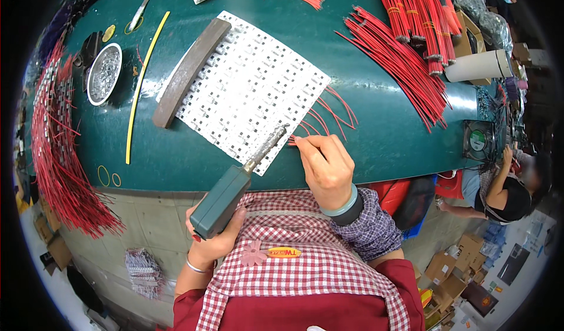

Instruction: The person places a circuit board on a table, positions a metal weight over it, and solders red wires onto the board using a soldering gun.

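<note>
My left hand grips the green handle of a soldering iron; its metal tip reaches the near edge of a white panel of small LED strips on the green table. My right hand pinches a thin red wire at that same edge, just right of the iron's tip. Several red wires stick out from the panel's right side.
A dark metal bar lies across the panel's far left edge. A yellow tube and a round metal dish sit to the left. Red wire bundles lie at right, wired strips hang at left. Another person works at right.
</note>
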`<action>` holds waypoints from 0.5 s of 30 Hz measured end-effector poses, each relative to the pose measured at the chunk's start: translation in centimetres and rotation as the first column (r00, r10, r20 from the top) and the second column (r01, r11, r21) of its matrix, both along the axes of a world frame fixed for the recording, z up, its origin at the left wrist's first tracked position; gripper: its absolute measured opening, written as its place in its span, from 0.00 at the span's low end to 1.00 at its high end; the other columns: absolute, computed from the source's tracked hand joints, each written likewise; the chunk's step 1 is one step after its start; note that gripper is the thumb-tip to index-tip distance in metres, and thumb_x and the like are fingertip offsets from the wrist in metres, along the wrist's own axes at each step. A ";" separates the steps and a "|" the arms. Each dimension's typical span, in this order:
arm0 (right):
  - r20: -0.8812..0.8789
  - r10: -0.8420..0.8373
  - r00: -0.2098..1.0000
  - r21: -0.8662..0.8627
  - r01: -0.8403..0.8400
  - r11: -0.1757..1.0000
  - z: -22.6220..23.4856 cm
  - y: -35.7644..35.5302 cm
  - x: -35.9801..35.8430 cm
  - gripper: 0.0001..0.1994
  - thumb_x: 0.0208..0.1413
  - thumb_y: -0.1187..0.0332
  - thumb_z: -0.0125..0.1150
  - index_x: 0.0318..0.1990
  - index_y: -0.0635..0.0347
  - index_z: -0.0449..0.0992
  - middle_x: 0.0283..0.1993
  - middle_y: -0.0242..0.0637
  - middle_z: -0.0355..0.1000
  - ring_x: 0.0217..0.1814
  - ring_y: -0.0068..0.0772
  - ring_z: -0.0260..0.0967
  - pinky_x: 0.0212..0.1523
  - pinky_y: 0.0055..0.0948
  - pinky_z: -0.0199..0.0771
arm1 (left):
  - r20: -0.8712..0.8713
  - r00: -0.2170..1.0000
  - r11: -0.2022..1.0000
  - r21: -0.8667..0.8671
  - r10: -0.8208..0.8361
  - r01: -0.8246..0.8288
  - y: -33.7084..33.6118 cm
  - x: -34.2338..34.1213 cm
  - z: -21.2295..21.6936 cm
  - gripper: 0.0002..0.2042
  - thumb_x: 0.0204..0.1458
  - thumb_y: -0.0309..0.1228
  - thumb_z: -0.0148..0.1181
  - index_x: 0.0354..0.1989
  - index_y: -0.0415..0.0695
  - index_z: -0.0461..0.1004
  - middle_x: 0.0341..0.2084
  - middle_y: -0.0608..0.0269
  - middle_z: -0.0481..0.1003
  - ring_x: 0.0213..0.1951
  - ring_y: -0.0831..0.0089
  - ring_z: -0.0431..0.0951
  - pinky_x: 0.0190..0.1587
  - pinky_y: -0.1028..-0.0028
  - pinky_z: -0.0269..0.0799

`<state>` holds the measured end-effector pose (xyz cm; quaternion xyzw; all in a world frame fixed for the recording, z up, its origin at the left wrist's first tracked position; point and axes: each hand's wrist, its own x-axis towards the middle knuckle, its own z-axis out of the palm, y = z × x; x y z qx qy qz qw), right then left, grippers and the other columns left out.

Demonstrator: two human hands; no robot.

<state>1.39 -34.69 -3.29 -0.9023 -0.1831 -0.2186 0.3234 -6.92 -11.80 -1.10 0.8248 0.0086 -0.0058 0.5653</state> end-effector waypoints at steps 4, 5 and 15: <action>0.016 0.006 1.000 -0.012 -0.006 1.000 -0.4 -0.1 0.0 0.13 0.40 0.82 0.65 0.37 0.67 0.78 0.31 0.38 0.70 0.28 0.35 0.67 0.25 0.30 0.69 | 0.016 1.000 1.000 -0.006 -0.016 0.016 -0.2 0.2 0.0 0.11 0.40 0.20 0.66 0.35 0.34 0.78 0.28 0.53 0.78 0.25 0.66 0.79 0.28 0.74 0.73; 0.015 0.006 1.000 -0.010 -0.006 1.000 -0.4 0.0 0.0 0.13 0.40 0.82 0.65 0.37 0.67 0.78 0.31 0.38 0.70 0.28 0.35 0.67 0.25 0.30 0.69 | 0.018 1.000 1.000 -0.007 -0.020 0.020 -0.2 0.3 0.1 0.11 0.40 0.19 0.65 0.35 0.34 0.78 0.28 0.54 0.78 0.25 0.66 0.79 0.28 0.74 0.73; 0.018 -0.009 1.000 -0.053 0.010 0.999 -0.1 0.1 0.1 0.11 0.41 0.82 0.65 0.36 0.68 0.78 0.30 0.38 0.70 0.29 0.35 0.68 0.25 0.29 0.70 | -0.065 0.996 0.998 -0.009 -0.062 0.062 -0.3 0.6 0.8 0.10 0.40 0.18 0.64 0.34 0.33 0.77 0.27 0.54 0.76 0.25 0.67 0.78 0.28 0.74 0.72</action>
